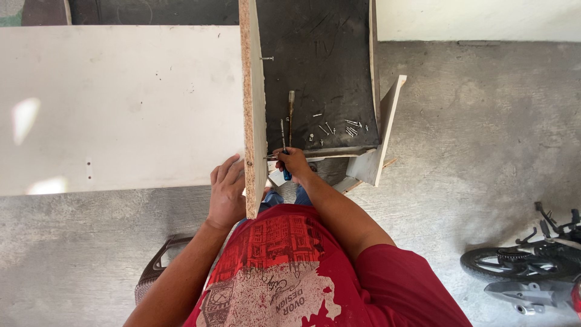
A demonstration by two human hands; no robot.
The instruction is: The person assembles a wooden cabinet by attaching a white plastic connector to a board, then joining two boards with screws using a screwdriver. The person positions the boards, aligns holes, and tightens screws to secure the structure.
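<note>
A white chipboard panel (253, 109) stands on edge in front of me, its raw edge facing up. My left hand (227, 194) presses flat against the panel's left face near its lower end. My right hand (295, 162) is closed around a blue-handled screwdriver (286, 174), whose tip points left at a screw in the panel's right side. Higher up, another screw (267, 59) sticks out of the same face. Several loose screws (339, 128) and two long screwdriver bits (290, 115) lie on a dark board (327, 54) beyond my right hand.
A large white panel (115, 109) lies flat to the left. A smaller white board (381, 139) stands on edge to the right of the dark board. A motorbike (532, 272) is parked at the lower right on the concrete floor. A brown plastic stool (154, 272) shows under my left arm.
</note>
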